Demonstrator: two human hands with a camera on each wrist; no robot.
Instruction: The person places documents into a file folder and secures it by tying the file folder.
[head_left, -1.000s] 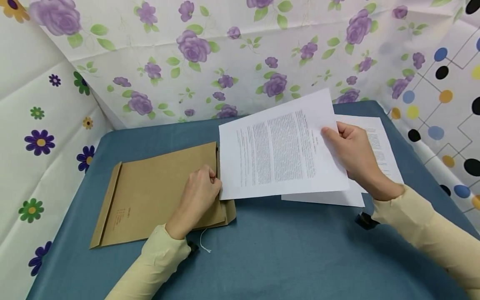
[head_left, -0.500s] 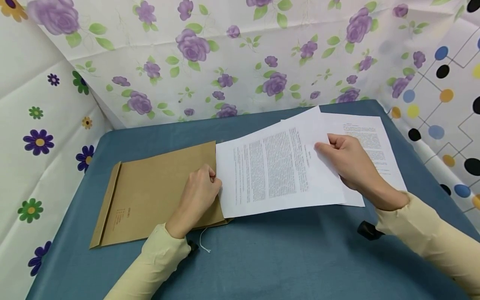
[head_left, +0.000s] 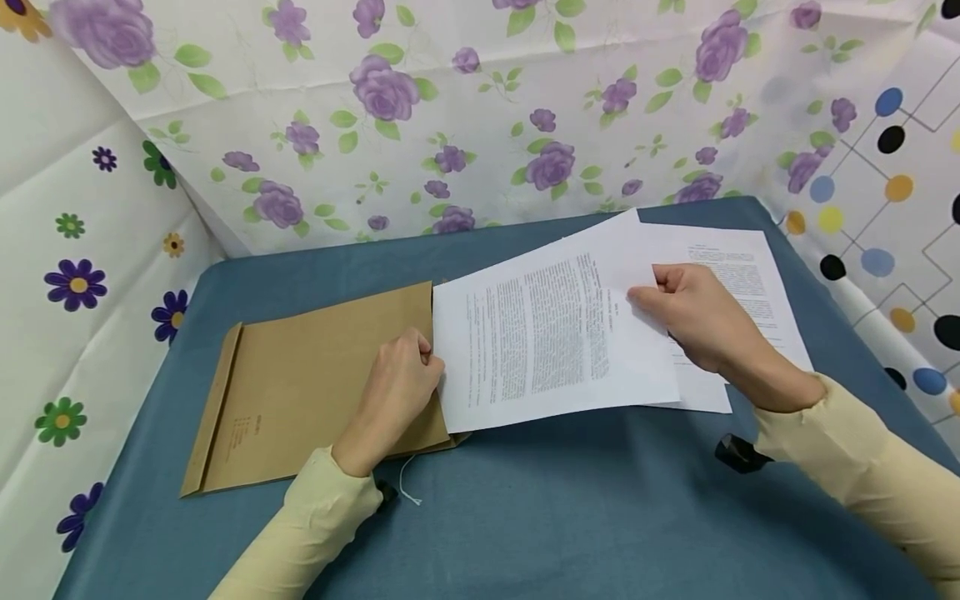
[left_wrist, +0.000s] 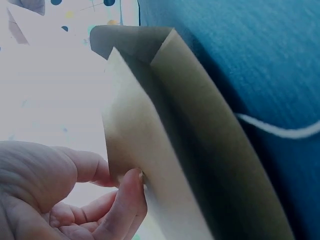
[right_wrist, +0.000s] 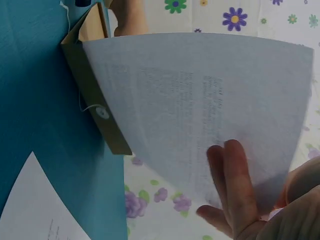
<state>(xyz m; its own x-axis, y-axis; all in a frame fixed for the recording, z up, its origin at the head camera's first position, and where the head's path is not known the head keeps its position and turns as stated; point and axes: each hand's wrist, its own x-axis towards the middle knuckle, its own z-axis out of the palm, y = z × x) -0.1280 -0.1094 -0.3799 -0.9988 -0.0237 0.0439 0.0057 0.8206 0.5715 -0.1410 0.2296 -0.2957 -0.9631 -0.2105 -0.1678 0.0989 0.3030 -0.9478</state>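
Printed sheet: text too small to read; its left edge is hidden at the mouth of the brown envelope, so how far in it sits cannot be told.
Second sheet, at 3 o'clock of the first: partly covered by the first sheet and by the right hand; print illegible.
Left hand: fingertips hidden at the envelope's open edge; cut off by the wrist view's lower edge.
Envelope marking, toward 8 o'clock: too small to read.
Black object under the right sleeve: mostly hidden, cannot be identified.
Both forearms: cut off by the bottom edge.
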